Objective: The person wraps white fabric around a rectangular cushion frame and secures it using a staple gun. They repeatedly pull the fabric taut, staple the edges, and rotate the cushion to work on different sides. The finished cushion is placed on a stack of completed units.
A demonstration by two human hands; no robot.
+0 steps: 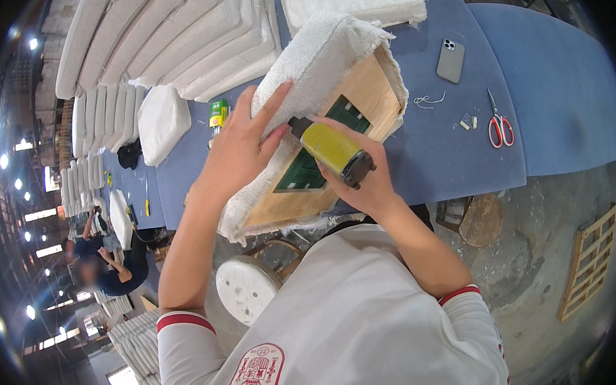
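Note:
A seat cushion (pixel 305 58) in white woven fabric stands tilted on the blue table, its underside toward me. That underside has a pale wooden panel (pixel 373 80) with dark green pieces (pixel 302 172) in its middle. My left hand (pixel 239 142) rests on the fabric side, fingers spread, thumb near the tool's nose. My right hand (pixel 369 171) is wrapped around a staple gun (pixel 330 146) with a yellow-green body and black end cap. The gun's black nose points at the fabric by my left thumb; whether it touches cannot be told.
White cushions (pixel 170 25) are stacked at the far left; another cushion (pixel 351 1) lies behind. On the blue table (pixel 465 153) are a phone (pixel 450 60), red-handled scissors (pixel 496 123) and thread (pixel 429 99). Stools (pixel 246 287) stand below. A person (pixel 116 269) works at left.

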